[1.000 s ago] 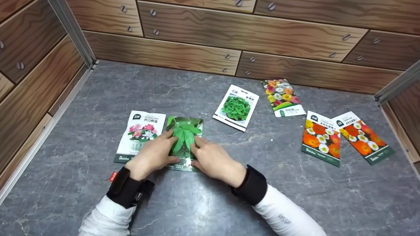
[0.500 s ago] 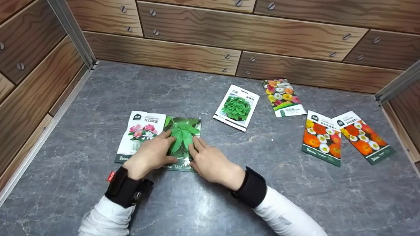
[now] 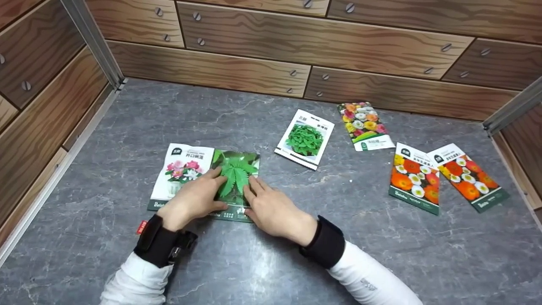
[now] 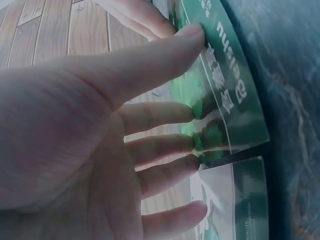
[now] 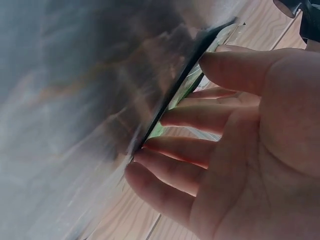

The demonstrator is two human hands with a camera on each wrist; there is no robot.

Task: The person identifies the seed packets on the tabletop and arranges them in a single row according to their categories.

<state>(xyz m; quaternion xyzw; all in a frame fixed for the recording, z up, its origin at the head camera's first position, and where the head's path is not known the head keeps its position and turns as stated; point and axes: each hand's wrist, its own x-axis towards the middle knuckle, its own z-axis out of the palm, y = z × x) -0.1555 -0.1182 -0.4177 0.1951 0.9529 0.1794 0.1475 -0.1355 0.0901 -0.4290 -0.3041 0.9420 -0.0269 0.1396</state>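
My left grip [image 3: 192, 197] was wide, the fingers spread and nearly straight, with the thumb tip on the dark green lower band of the green-leaf seed packet [image 3: 235, 173] and fingertips along that packet's left side. My right grip [image 3: 275, 209] was loose and wide too, its extended fingers set against the packet's right edge. The packet lay face up on the grey marbled counter [image 3: 266, 271], between my two hands. Just to its left, side by side with only a thin dark line between their lower bands, lay the pink-flower seed packet [image 3: 175, 169], and my left little finger reached over it. I wore black wrist straps [image 3: 324, 243] over white sleeves [image 3: 372, 275], the left strap bearing a red tag [image 3: 142, 227]. Farther off, up and to the right, the leafy-herb seed packet [image 3: 305, 139] lay tilted, with the mixed-flower seed packet [image 3: 366, 126] beyond it, near the back wall. Well apart on the right were two orange-poppy seed packets [image 3: 415, 178], angled, their upper corners meeting. A white speck [image 3: 350, 181] sat on the counter, and wood-patterned panels [image 3: 254, 34] rose behind everything.
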